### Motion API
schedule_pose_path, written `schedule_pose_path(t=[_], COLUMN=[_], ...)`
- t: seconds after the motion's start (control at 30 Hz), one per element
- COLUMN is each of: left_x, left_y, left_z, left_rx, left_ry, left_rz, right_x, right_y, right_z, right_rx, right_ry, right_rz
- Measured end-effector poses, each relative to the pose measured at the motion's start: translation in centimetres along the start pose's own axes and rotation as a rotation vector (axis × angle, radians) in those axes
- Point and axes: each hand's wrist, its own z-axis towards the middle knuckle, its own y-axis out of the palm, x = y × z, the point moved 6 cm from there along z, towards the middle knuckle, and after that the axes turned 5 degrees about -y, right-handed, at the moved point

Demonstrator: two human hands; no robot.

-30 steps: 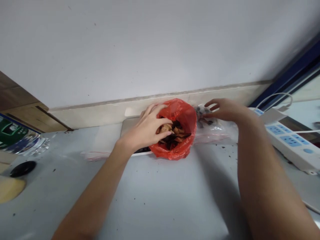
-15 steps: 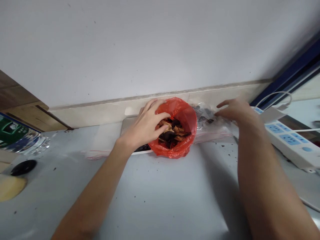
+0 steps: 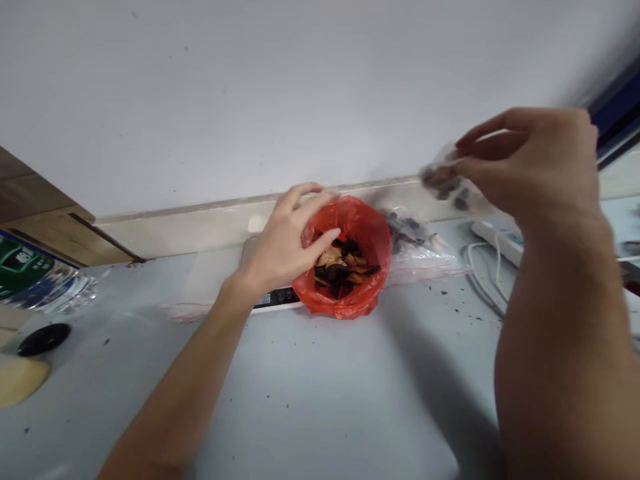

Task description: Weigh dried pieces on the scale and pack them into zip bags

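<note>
Got a white wall [image 3: 300,100] closing off the whole back, with a low tile strip [image 3: 210,230] at its foot. Got a pale grey-blue surface [image 3: 290,433] running from there toward the camera. Have most room front and middle, between the forearms, over scattered dark crumbs [image 3: 287,405]. Hit wooden panels [image 3: 45,200] at back left, blue frame [image 3: 620,100] at back right.

Watch the far left: see a clear bottle [image 3: 30,273] with a green label lying on its side, then a yellow round thing [image 3: 23,380] cut off by the picture edge, then a black disc [image 3: 44,340] near both. Watch the right: see a white power strip [image 3: 500,239] and looped cables [image 3: 487,287], partly behind the right forearm.

See the red bag [image 3: 377,230] mid-surface near the wall, mouth wide open, brown and black dry pieces [image 3: 347,263] inside. See a scale [image 3: 277,298] poking out at its left; can't tell if under the bag. See a clear bag [image 3: 413,230] of dark bits just right of it, another clear bag [image 3: 187,310] lying flat further left.

Find left grip [image 3: 280,247] spread at the red bag's left rim, thumb over the mouth; can't tell how firmly touching. Find right grip [image 3: 545,160] raised well right of it, fingertips pinching clear plastic [image 3: 440,177] with brown pieces, blurred.
</note>
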Motion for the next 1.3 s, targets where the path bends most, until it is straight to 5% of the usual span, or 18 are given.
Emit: schedule_pose_path(t=[0.1,0.23,0.33,0.57,0.73,0.87,0.97,1.13,1.3], left_x=[0.2,0.7,0.0,-3.3,-5.7,-6.8,-6.4,-4.2,-3.3], left_y=[-1.8,-3.0,-3.6,-6.9,-8.3,-8.3,-8.2,-4.7,-3.4], left_z=[-0.1,-0.4,-0.4,-0.7,-1.6,-2.4,-2.5,-1.9,-2.1], left_rx=[0.105,0.095,0.100,0.503,0.620,0.482,0.388,-0.131,-0.318], left_ry=[-0.044,0.028,0.012,-0.083,-0.372,-0.544,-0.507,-0.362,-0.359], left_rz=[-0.124,-0.353,-0.430,-0.367,-0.290,-0.062,0.064,-0.257,-0.412], right_x=[-2.8,-6.3,-6.8,-5.0,-5.1,-6.1,-6.8,-7.5,-8.0], right_y=[0.8,3.9,5.3,7.1,8.7,10.9,12.4,13.5,13.7], right_z=[-0.9,-2.3,-2.5,-2.0,-2.1,-3.2,-3.9,-4.5,-4.9], right_rx=[-0.097,-0.475,-0.561,-0.740,-0.770,-0.842,-0.861,-0.862,-0.901], right_ry=[-0.063,-0.278,-0.315,-0.276,-0.185,-0.150,-0.176,-0.230,-0.222], right_rz=[0.315,0.612,0.746,0.568,0.649,0.666,0.620,0.672,0.766])
